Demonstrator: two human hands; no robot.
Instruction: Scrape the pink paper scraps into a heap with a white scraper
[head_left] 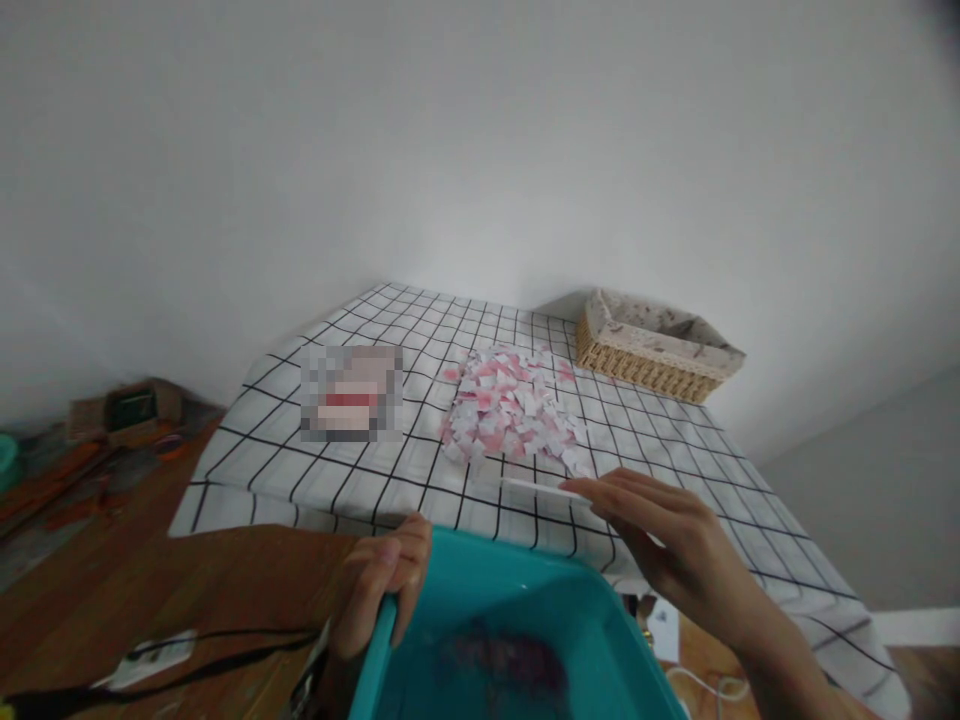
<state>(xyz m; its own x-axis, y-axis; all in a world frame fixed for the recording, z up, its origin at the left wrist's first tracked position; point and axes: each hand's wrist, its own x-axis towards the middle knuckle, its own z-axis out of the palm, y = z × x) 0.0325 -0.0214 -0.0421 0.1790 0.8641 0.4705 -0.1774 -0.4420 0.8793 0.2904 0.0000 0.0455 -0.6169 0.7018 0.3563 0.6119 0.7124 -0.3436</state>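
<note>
My left hand (pixel 386 580) is closed over the left rim of a teal plastic basin (pixel 517 565), which is held up against the table's front edge. A dark reddish-purple mass (pixel 502 665) lies at the bottom of the basin, too blurred to name. Between the fingers of my right hand (pixel 660 525) is a thin, flat white piece (pixel 544 490), seen nearly edge-on and low over the cloth. Just beyond it, a heap of torn white and pink paper scraps (pixel 510 400) is spread on the checked tablecloth (pixel 420 470).
A wicker basket (pixel 652 370) with a patterned lining stands at the back right of the table. At the left lies a pixelated item (pixel 352 395). A power strip (pixel 150 660) with black cables and a cardboard box (pixel 142 405) are on the wooden floor (pixel 240 580).
</note>
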